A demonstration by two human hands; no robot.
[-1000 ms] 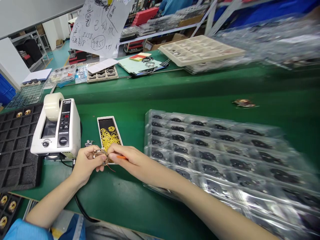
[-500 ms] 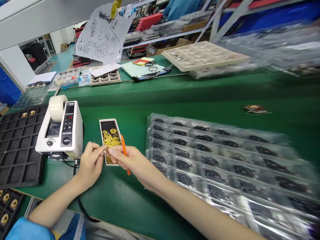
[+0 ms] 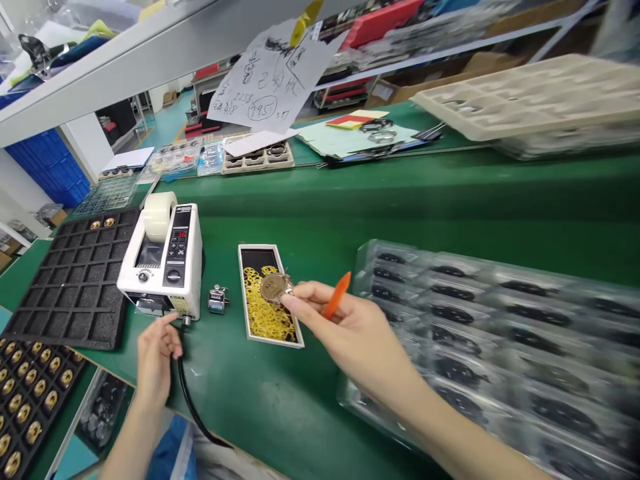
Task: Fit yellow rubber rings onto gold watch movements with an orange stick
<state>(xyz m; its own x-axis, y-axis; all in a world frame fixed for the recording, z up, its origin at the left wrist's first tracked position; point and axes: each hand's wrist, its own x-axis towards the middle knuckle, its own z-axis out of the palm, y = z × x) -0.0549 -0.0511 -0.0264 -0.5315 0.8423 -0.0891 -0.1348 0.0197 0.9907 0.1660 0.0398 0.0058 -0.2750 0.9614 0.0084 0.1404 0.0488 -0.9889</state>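
Note:
My right hand (image 3: pixel 345 320) pinches a round metal watch-like piece (image 3: pixel 274 288) by its edge, above a white box (image 3: pixel 301 339) of yellow rings (image 3: pixel 267 317). An orange stick (image 3: pixel 339 295) is tucked between the same hand's fingers. My left hand (image 3: pixel 159 347) is beside the front of the white tape dispenser (image 3: pixel 187 273), its index finger stretched toward the dispenser's lower edge and the other fingers curled. Between dispenser and box sits a small metal device (image 3: pixel 217 300).
Clear plastic trays (image 3: pixel 450 347) with dark parts cover the right side. Black trays (image 3: pixel 75 293) stand at the left, one with gold parts. A beige tray (image 3: pixel 540 100), clipboard (image 3: pixel 350 148) and hanging paper (image 3: pixel 277 80) are at the back.
My left hand has left the metal piece and moved down-left beside the dispenser. My right hand still holds the piece, now with its round face visible. The view has shifted left.

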